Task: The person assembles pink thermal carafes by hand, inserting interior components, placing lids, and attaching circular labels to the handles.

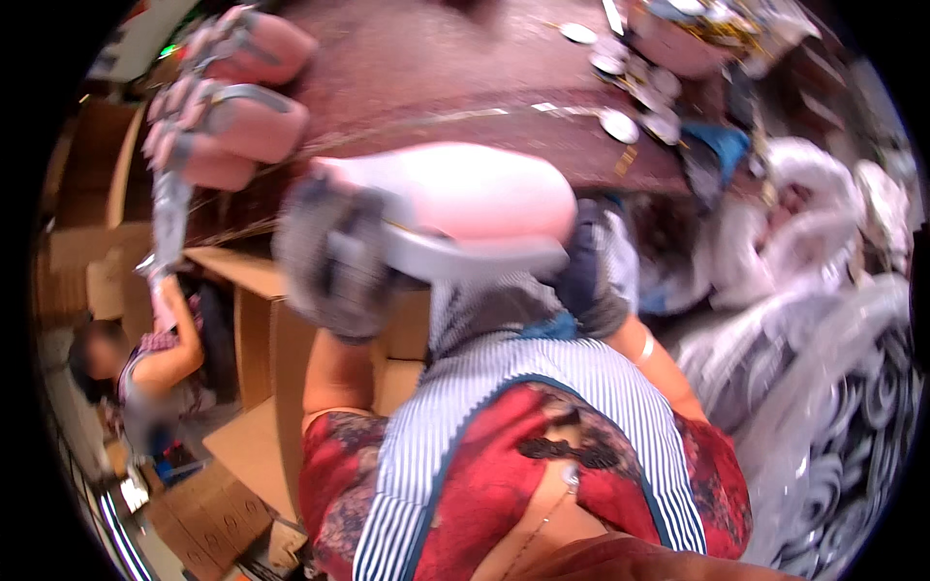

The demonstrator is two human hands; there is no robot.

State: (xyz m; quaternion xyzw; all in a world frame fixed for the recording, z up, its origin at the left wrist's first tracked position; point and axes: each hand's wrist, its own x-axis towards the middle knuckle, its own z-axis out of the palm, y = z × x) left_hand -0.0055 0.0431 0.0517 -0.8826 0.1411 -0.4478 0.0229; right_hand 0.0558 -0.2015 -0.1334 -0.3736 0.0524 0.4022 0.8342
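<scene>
The dark reddish-brown work surface (417, 68) fills the top of the view, blurred and tilted. To the right lies a heap of crinkled clear plastic bags (823, 320) with white contents, reaching down the right edge. Low in the middle is the person's own front: a red patterned garment (504, 474) under a blue-and-white striped apron (542, 378). On the left stand open brown cardboard boxes (262, 339), and beside them another person (145, 368) raises an arm.

In the centre, a large pale pink smooth plastic shell with a grey metal clip along its lower edge (465, 208) is held up in front of the chest. The left hand (334, 257), in a grey knitted glove, is wrapped around the shell's left end and clasps it. The right hand (591, 271), in a darker grey-blue glove, sits against the shell's right end, just beneath it; blur and the shell hide its fingers, so I cannot tell how tightly it grips.

At upper left hangs a cluster of similar pink shells with grey clips (232, 97), well apart from the held one. Small round silvery discs (620, 124) lie scattered on the surface at upper right.
</scene>
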